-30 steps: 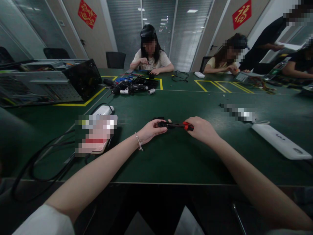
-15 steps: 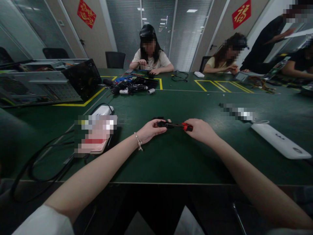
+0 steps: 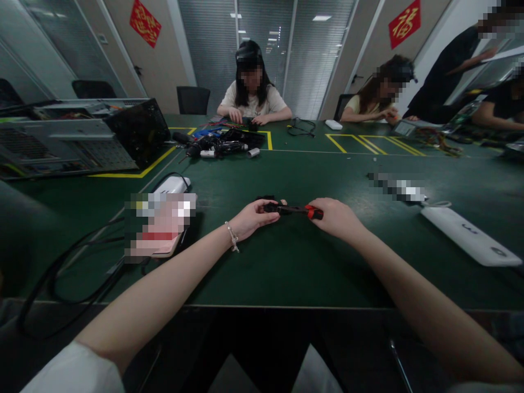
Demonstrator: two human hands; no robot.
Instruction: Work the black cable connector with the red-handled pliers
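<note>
- Left hand [image 3: 254, 218]: thumb and fingers pinched narrow on a small dark piece [image 3: 272, 208]; its exact shape is too small and dim to tell.
- Right hand [image 3: 339, 217]: fingers wrapped about the red-and-black end of a hand tool [image 3: 295, 209], knuckles up.
- Tool lies roughly level between the two hands, its dark shaft pointing at the left fingertips and meeting the dark piece there. Both are at mid-table, in front of the wearer.
- Whether the tool's tip bites the piece: cannot tell.
- Beaded bracelet [image 3: 232, 236] on the left wrist.
- Green table [image 3: 286, 267] beneath, yellow tape lines [image 3: 269, 141] on its far part.
- Left of the left hand, well apart: a pink device [image 3: 166, 240], partly blurred out, with a white device [image 3: 174, 187] just behind it. Black cables [image 3: 53, 278] loop beside them.
- Right of the right hand, well apart: a long white power bank [image 3: 470, 233], lying aslant.
- Far left: open computer case [image 3: 69, 144] on its side. Near it, a drill [image 3: 194, 148] among dark clutter.
- Across the table, a seated person [image 3: 256, 103], both hands low over small parts.
</note>
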